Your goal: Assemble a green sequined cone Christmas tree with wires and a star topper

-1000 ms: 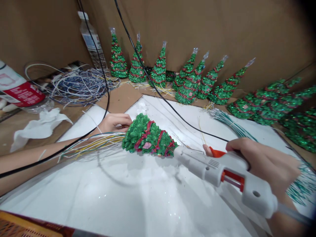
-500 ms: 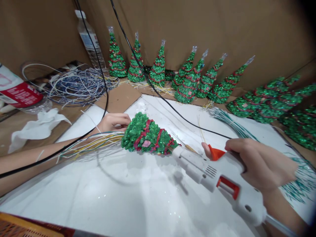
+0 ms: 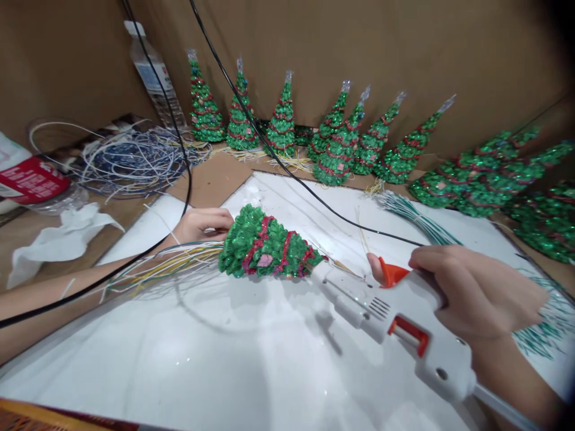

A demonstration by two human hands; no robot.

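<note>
On its side above the white board (image 3: 179,371) lies a small green Christmas tree (image 3: 278,248) with red garland and a pink patch. My left hand (image 3: 202,224) is closed at its base, fingers partly hidden behind it. White, yellow and green wires (image 3: 179,260) trail from the base along my left forearm. My right hand (image 3: 471,287) grips a white glue gun (image 3: 381,305) with an orange trigger (image 3: 393,273). The nozzle is at the tree's narrow tip; whether it touches is unclear. A thin pointed tool (image 3: 344,266) shows behind the nozzle.
Several finished trees (image 3: 332,158) line the cardboard wall. A black cable (image 3: 269,146) crosses the view. Tangled wires (image 3: 130,161), a water bottle (image 3: 155,78), a red-labelled bottle (image 3: 33,179) and crumpled tissue (image 3: 67,236) are at left. Bundled green-and-white wires (image 3: 417,218) lie at right.
The whole view has shifted slightly. My hands, the tree and the glue gun keep nearly the same positions relative to each other, with the nozzle still at the tip.
</note>
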